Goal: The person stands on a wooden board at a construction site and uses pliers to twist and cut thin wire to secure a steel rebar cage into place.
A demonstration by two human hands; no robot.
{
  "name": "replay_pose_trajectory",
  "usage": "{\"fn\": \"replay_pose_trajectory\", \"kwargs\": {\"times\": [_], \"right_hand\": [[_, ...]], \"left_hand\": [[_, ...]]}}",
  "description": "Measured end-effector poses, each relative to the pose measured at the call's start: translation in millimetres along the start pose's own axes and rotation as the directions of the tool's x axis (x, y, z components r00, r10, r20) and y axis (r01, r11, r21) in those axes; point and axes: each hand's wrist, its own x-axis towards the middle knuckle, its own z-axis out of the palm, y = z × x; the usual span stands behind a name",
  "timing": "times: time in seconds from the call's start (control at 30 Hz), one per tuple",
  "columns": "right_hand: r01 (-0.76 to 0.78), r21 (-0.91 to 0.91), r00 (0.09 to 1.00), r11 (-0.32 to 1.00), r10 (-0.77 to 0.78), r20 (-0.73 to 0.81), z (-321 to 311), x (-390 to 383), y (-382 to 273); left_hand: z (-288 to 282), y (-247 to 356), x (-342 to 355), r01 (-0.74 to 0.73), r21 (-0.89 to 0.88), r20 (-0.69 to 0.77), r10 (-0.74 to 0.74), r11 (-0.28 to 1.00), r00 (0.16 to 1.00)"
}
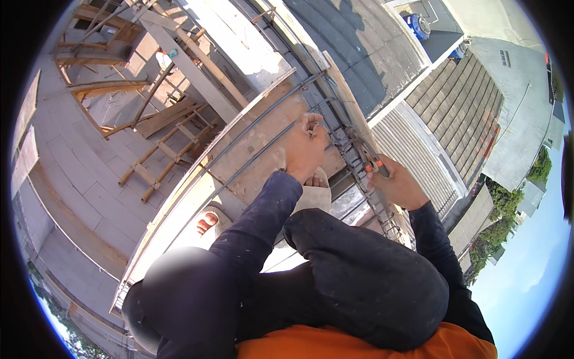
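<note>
My left hand is closed with its fingers curled, just above the steel reinforcing bars; whatever is in them I cannot make out. In my right hand is a pair of pincers with orange and dark handles, its head pointing at the rebar cage. Long thin steel bars run past my left hand over a plywood board. The cage of bars and ties lies between my two hands, beside the pincers. My sandalled feet show below my left hand.
A drop opens on the left, with a bamboo ladder and wooden formwork lower down. Dark roofing, corrugated sheet and a tiled roof lie to the right. A blue motor-like unit stands at far right.
</note>
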Motion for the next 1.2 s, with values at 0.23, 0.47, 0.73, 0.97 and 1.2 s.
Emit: {"fn": "replay_pose_trajectory", "kwargs": {"times": [0.23,0.47,0.73,0.97,1.2], "right_hand": [[0.041,-0.672,0.999,0.739,-0.033,0.024,-34,52,-96],[-0.039,-0.800,0.984,0.599,0.163,0.074,-36,74,-139],[0.070,-0.928,0.989,0.367,0.098,0.113,-34,90,-167],[0.030,-0.950,0.952,0.309,0.282,0.122,-17,94,-212],[-0.021,-0.788,0.962,0.615,0.228,0.152,-24,84,-148]], "left_hand": [[-30,-12,15,-0.102,0.421,-0.010,0.117,0.901,0.993],[-37,-22,20,-0.112,0.375,-0.002,0.121,0.920,0.993],[-39,-24,20,-0.133,0.369,0.044,0.126,0.920,0.991],[-42,-25,20,-0.158,0.405,0.017,0.165,0.900,0.986],[-48,-27,10,-0.142,0.391,0.091,0.116,0.909,0.989]]}}
